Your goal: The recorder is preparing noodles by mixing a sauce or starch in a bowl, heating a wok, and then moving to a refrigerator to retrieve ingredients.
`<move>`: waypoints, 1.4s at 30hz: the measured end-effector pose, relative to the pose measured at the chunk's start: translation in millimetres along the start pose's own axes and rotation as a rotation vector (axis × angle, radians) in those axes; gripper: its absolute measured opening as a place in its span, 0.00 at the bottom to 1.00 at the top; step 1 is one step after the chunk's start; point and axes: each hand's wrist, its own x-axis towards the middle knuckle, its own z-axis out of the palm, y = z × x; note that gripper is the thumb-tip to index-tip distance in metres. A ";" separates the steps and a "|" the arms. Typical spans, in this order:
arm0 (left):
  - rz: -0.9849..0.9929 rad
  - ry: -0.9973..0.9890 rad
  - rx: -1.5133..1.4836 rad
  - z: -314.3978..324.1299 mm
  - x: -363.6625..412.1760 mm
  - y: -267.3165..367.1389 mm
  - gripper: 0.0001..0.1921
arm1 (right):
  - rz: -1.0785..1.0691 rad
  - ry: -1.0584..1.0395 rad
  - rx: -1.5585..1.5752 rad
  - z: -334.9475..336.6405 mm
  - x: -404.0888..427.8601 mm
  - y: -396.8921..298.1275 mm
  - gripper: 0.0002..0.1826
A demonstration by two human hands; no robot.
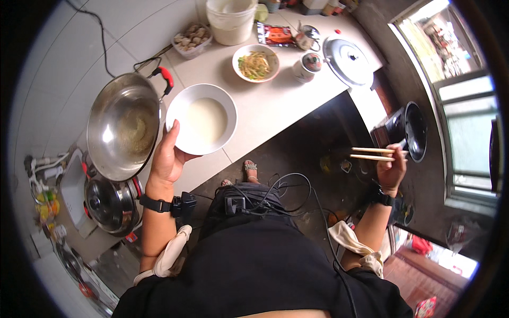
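My left hand (169, 157) grips the rim of a white bowl (175, 131), thumb over the edge and fingers underneath. A pale, milky liquid (207, 120) covers the bowl's bottom. Just left of it is a steel wok (107, 103) with red-and-black handles and a little yellowish liquid in its base. Out to the right, my right hand (391, 167) holds a pair of wooden chopsticks (370, 154), tips pointing left, away from the bowl. Farther back on the counter, a smaller bowl (236, 68) holds shredded food with green bits.
Along the back of the tiled counter (260, 113) are a tub of mushrooms (193, 39), a white bucket (230, 28), a red packet (276, 35), a small kettle (307, 37), a lidded jar (306, 67) and a pot lid (348, 59). A lidded pot (109, 204) stands left; cables (294, 175) hang before me.
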 end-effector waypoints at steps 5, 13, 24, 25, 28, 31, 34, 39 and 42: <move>-0.048 -0.034 -0.046 15.3 9.3 -0.9 0.26 | 0.044 0.593 -1.322 -136.5 -67.5 81.4 0.13; -0.087 -0.109 -0.056 18.1 3.2 -8.2 0.26 | -0.106 0.180 0.035 47.1 -33.2 22.4 0.12; 0.048 0.013 -0.214 10.0 -59.4 -9.6 0.28 | -0.089 -0.604 -0.332 237.8 -3.7 35.6 0.13; 0.072 0.050 -0.205 9.5 -69.5 -9.2 0.28 | -0.066 -0.689 -0.434 255.2 -1.9 44.4 0.12; 0.107 0.114 -0.149 -1.3 -93.0 -13.8 0.30 | -0.029 -0.925 -0.556 305.8 6.1 73.8 0.11; 0.152 0.273 -0.206 -9.5 -122.1 -22.2 0.31 | 0.142 -1.210 -0.479 333.2 13.4 99.1 0.10; 0.207 0.393 -0.275 -26.8 -154.4 -39.4 0.32 | 0.219 -1.174 -0.557 361.4 21.1 110.1 0.10; 0.286 0.542 -0.409 -56.3 -210.4 -70.8 0.33 | 0.084 -1.758 -0.416 419.7 -41.1 150.1 0.08; 0.337 0.599 -0.462 -71.8 -253.3 -82.8 0.32 | 0.242 -1.730 -0.520 448.2 -60.3 159.2 0.07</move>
